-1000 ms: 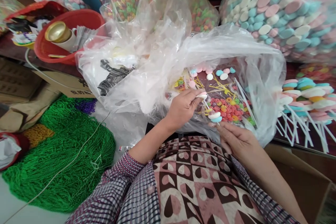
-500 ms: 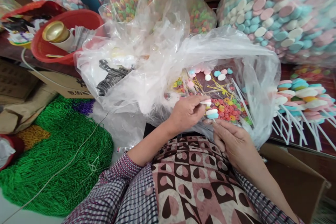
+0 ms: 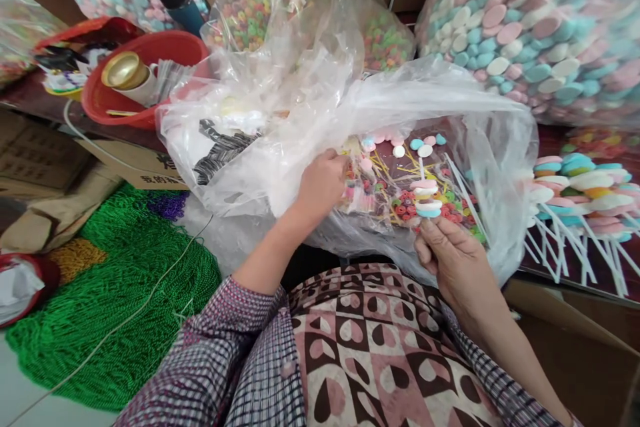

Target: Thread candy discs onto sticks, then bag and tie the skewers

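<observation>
One head cam, forward and steeply down.
Looks from my head over my apron [image 3: 370,340], near my left hand [image 3: 323,180] and right hand [image 3: 447,247], wide enough to catch the pastel candy bag [image 3: 535,27] beyond.

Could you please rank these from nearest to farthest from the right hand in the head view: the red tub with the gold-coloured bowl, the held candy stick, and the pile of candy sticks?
1. Held candy stick: in the right hand itself.
2. Pile of candy sticks: off to its right.
3. Red tub: far over at the back left.
</observation>
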The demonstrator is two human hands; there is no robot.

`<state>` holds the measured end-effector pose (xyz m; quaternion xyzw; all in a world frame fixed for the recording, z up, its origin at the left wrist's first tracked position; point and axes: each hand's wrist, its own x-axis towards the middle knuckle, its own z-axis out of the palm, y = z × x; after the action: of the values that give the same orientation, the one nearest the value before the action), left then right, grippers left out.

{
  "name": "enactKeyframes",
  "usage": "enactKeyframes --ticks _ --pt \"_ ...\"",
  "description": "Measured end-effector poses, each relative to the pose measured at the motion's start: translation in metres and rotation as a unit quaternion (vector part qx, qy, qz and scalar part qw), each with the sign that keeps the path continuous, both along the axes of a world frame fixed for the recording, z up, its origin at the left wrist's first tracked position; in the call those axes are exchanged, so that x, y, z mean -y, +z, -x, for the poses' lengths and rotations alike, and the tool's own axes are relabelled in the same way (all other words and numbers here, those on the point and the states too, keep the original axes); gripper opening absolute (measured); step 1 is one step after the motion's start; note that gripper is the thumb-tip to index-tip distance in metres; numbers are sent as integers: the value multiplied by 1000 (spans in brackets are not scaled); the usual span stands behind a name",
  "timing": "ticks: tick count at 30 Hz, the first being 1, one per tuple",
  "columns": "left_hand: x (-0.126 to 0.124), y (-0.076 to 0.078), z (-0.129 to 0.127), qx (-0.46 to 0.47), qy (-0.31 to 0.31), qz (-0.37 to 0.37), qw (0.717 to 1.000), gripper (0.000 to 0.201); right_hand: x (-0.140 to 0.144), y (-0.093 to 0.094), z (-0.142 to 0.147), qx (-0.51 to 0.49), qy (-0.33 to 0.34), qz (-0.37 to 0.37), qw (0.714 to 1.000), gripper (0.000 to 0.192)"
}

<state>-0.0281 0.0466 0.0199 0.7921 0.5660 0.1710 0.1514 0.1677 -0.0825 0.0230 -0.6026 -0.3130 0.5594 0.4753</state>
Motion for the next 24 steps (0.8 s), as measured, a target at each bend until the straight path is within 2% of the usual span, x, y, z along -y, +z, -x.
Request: enactKeyframes --ticks 2,5,10,19,24 --pt "-13 -2 0 -105 -3 15 994 30 2 -1 3 -5 12 0 1000 33" --pt "-22 -4 -3 -163 -13 29 986 30 5 -2 4 -6 20 -4 1000 33" --pt "-19 -5 -1 -152 -45 42 987 25 6 -5 2 -13 5 5 1000 34" --pt "-19 -6 -1 -159 -92 42 982 26 6 -11 4 -14 25 12 1000 36" --pt "-15 -4 2 -95 -88 35 991 20 6 -12 5 0 40 21 999 35"
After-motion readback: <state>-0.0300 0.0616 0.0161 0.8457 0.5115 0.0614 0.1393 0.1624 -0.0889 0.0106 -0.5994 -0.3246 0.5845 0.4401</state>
